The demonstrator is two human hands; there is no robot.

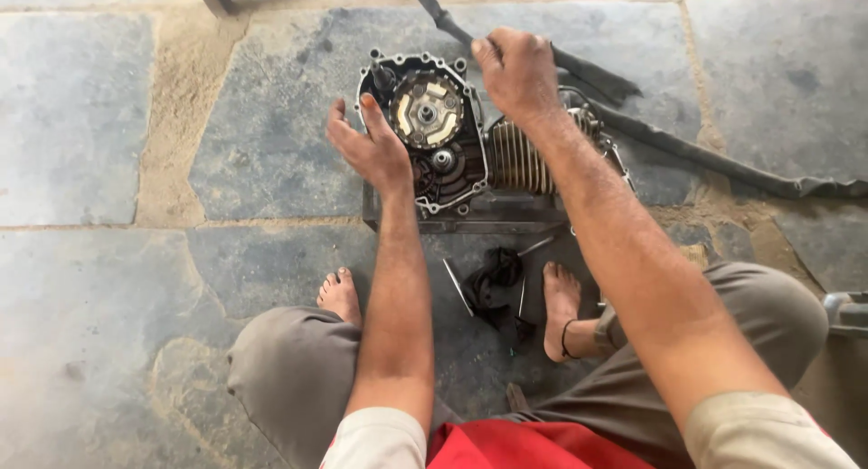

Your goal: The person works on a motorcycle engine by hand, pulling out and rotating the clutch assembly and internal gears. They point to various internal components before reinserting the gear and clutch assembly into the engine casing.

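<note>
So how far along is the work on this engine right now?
The engine sits on the stone floor with its side cover already off, leaving the clutch assembly exposed. In hand: the right hand grips a long dark tool handle above the engine, while the open left hand steadies the case edge. The clutch itself is in place. A black rag and small metal tools lie between the feet.

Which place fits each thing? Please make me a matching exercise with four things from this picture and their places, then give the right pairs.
Things:
1. left hand
2. right hand
3. black cloth
4. engine

Places:
A. on the floor between the bare feet
B. closed around a long dark tool
C. on a dark metal stand
D. open, at the engine's left edge

Pairs: 1-D, 2-B, 3-A, 4-C
</note>
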